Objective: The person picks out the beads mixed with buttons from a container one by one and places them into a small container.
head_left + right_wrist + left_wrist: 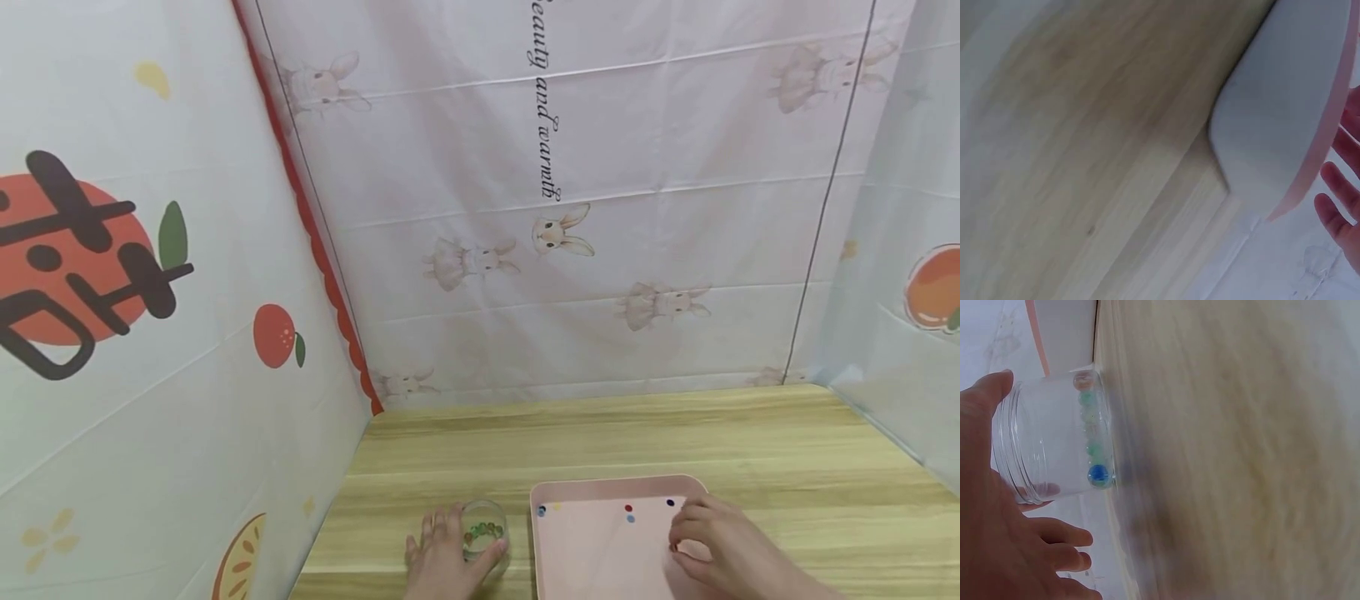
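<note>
My left hand point(442, 560) holds a clear round jar point(1047, 440) by its threaded rim, thumb on one side and fingers on the other. The jar stands upright on the table with green, amber and blue glass beads point(1089, 425) along its bottom. Over the right part of a pink tray point(588, 558), my right hand point(722, 542) has its fingers bent and the thumb near the index fingertip. A small dark red bead shows at those fingertips. In the right wrist view the tray's wall point(1279, 106) hides part of the fingers point(1338, 187).
Inside the tray, near its far side, lie a red bead point(628, 507), a light blue bead point(631, 519), a dark blue bead point(670, 502) and several others at the far left corner. The wooden table point(600, 433) meets printed cloth walls point(480, 350) at the back and sides.
</note>
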Motion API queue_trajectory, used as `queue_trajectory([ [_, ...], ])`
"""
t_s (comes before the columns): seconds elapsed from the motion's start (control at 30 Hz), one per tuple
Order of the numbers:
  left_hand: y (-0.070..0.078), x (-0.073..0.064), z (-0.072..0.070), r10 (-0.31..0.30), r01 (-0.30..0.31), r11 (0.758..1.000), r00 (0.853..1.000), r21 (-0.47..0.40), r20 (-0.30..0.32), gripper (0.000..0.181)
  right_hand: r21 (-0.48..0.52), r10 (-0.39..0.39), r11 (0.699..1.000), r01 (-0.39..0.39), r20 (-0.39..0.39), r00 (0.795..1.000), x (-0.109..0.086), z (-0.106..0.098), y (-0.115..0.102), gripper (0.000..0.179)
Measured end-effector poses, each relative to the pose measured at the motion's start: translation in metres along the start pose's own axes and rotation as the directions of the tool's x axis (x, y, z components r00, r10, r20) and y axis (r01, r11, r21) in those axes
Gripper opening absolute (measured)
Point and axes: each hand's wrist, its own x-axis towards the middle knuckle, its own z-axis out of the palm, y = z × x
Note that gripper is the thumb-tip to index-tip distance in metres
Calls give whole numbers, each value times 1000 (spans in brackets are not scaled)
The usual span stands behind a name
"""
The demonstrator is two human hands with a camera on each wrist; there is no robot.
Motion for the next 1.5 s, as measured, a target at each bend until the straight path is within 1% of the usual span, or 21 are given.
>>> queue_trajectory([
  [0.1,-1,0,1,-2,2,1000,1000,-5,4,99,77,-22,997,28,-84,996,12,4,-5,32],
  [0.13,-1,1,1,-3,3,1000,1000,-6,4,99,106,-22,994,34,-107,994,15,5,-7,28],
  [0.17,-1,1,2,-5,5,1000,1000,-7,5,99,130,-21,991,38,-130,991,18,6,-9,29],
  [0.23,-1,1,2,-9,9,1000,1000,-6,5,99,178,-5,983,35,-164,986,22,7,-12,31],
  [0.3,-1,0,2,-11,11,1000,1000,-5,4,98,213,22,977,18,-183,983,26,7,-15,38],
  [0.33,-1,0,2,-16,16,1000,1000,-3,3,99,227,49,974,-7,-181,982,28,6,-18,40],
  [0.37,-1,0,2,-18,18,1000,1000,-3,4,99,240,72,970,-26,-186,980,30,6,-20,48],
  [0.47,0,-1,1,-15,15,1000,1000,-1,-2,98,275,144,957,-88,-190,971,35,4,-25,50],
  [0.63,1,-2,0,-5,4,1000,1000,-9,-18,98,306,282,926,-219,-179,943,45,2,-34,40],
  [0.73,1,-3,-1,0,0,1000,1000,-11,-20,99,341,338,900,-272,-153,928,53,1,-39,35],
  [0.83,1,-3,-1,1,-1,1000,1000,-10,-15,100,395,371,868,-301,-115,921,61,0,-44,29],
  [0.87,1,-3,-2,0,0,1000,1000,-10,-14,100,403,402,852,-334,-94,911,63,0,-46,27],
  [0.93,1,-3,-2,-4,4,1000,1000,-11,-12,99,382,457,831,-403,-58,888,68,-1,-51,20],
  [1.0,1,-2,-3,-6,6,1000,1000,-10,-15,98,345,518,806,-481,-17,855,72,0,-55,15],
  [1.03,2,-2,-3,-7,7,1000,1000,-8,-15,98,359,538,786,-504,4,843,74,1,-56,12],
  [1.07,2,-2,-4,-7,7,1000,1000,-11,-15,98,383,550,766,-516,24,835,76,3,-58,10],
  [1.13,2,-1,-4,-9,8,1000,1000,-13,-12,97,450,550,732,-511,52,834,81,10,-59,7],
  [1.23,2,-1,-3,-11,11,1000,1000,-15,-7,98,572,538,664,-482,82,839,87,21,-59,7],
  [1.4,2,-1,-3,-9,9,1000,1000,-15,-10,98,592,575,620,-516,104,811,96,31,-64,7],
  [1.5,1,-1,-2,-12,12,1000,1000,-12,-6,99,613,596,577,-539,135,792,103,34,-67,9],
])
